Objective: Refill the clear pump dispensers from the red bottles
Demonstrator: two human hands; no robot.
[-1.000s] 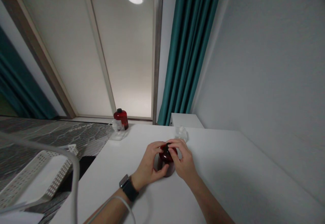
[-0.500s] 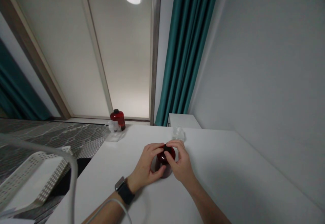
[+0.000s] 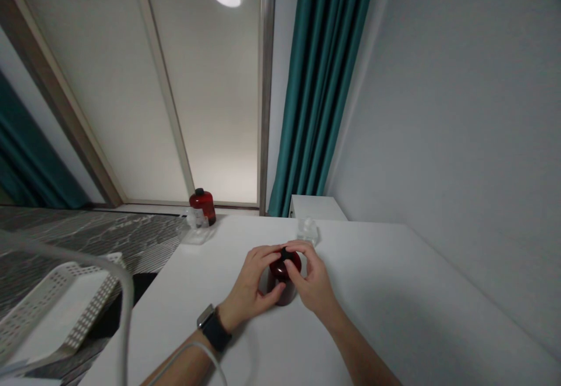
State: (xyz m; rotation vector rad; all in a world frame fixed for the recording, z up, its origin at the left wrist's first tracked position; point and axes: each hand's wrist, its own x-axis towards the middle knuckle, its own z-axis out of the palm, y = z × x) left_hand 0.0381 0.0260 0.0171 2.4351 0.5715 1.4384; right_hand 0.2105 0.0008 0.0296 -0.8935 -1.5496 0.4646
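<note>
Holding the round, dark-red, shiny bottle [image 3: 280, 270] upright on the white, smooth counter [image 3: 377, 310], my left hand [image 3: 250, 285] curves around its left side. My right hand [image 3: 312, 281] has thumb and fingers closed narrowly on its small black cap [image 3: 286, 254]. Just beyond my right hand lies a clear, crumpled plastic piece [image 3: 308, 229]. At the far left stands another red, transparent bottle with black top [image 3: 203, 201], well apart from my hands.

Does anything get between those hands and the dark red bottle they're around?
Nothing visible does. The left hand curls around the dark red bottle, and the right hand is at its black cap. The translucent item sits farther back, out of the way.
</note>
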